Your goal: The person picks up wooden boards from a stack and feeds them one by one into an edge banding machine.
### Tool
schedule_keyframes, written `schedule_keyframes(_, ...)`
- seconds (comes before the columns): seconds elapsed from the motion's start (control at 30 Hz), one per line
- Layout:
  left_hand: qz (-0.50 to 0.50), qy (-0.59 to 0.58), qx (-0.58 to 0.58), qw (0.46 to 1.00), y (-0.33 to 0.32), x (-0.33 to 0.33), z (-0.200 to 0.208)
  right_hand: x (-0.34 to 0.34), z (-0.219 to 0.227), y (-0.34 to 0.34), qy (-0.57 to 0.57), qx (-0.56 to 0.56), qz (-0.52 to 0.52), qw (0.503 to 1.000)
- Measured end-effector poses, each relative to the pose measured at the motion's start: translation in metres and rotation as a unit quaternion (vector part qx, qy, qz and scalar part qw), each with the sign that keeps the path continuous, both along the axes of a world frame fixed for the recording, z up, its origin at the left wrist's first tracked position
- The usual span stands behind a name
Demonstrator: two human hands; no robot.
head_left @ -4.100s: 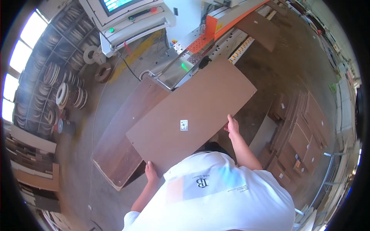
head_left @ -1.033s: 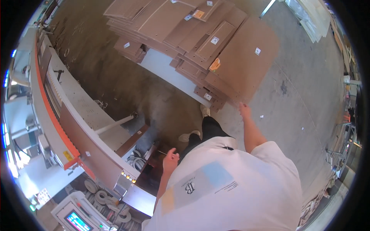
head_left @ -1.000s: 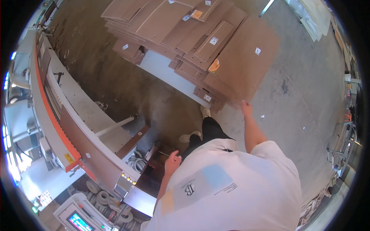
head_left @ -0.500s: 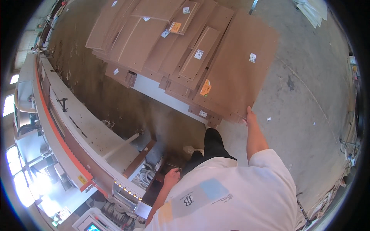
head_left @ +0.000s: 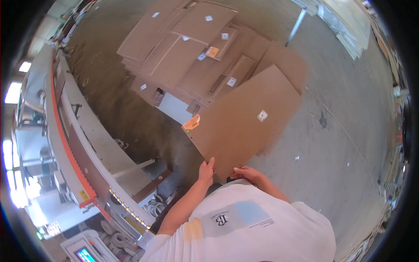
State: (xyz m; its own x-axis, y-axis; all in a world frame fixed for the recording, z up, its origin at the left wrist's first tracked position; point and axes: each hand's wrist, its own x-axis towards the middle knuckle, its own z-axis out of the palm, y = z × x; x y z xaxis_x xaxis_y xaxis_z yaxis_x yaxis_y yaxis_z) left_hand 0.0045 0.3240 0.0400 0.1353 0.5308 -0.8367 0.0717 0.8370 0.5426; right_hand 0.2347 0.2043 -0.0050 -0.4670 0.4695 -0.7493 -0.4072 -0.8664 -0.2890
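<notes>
A large flat brown panel (head_left: 244, 118) is held in front of me, tilted, its near corner close to my waist. It carries a white label and, at its left corner, an orange sticker (head_left: 191, 123). My left hand (head_left: 207, 170) grips the panel's left edge, thumb on top. At the near edge, my right hand (head_left: 247, 174) is closed on the panel, with the fingers partly hidden. Beyond it lies a stack of brown panels (head_left: 183, 61) of several sizes, many bearing small white labels. The held panel covers the stack's near right part.
To my left runs a long machine with an orange-red rail (head_left: 70, 148) and a grey bed (head_left: 102, 131). Its control screen (head_left: 85, 254) is at lower left. Coiled edging strips (head_left: 118, 240) lie near it. White sheets (head_left: 342, 26) and a metal post (head_left: 297, 27) are at far right.
The large panel has come off the stack's right side and swung toward my body. My left hand has risen from my side and taken its edge; the right hand has moved inward with it.
</notes>
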Motion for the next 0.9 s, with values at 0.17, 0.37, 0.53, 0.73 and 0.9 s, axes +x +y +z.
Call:
schedule_keyframes(0.17, 0.194, -0.018, 0.056, 0.979, -0.049, -0.082, 0.004, 0.074, -0.061, -0.007, -0.185, -0.051, -0.325, 0.926)
schedule_keyframes(0.37, 0.309, 0.24, 0.067, 0.918, -0.089, -0.148, 0.055, 0.074, -0.074, 0.008, -0.201, -0.131, -0.234, 0.942)
schedule_keyframes(0.53, 0.398, 0.254, 0.1, 0.876, -0.14, -0.208, 0.05, -0.015, -0.048, 0.041, -0.311, -0.104, -0.215, 0.92)
schedule_keyframes(0.73, 0.579, 0.173, 0.152, 0.782, -0.229, -0.279, 0.045, -0.133, 0.033, 0.105, -0.335, -0.045, -0.111, 0.935)
schedule_keyframes(0.9, 0.726, 0.139, 0.118, 0.663, -0.311, -0.324, 0.034, -0.237, 0.03, 0.134, -0.202, 0.144, 0.049, 0.967)
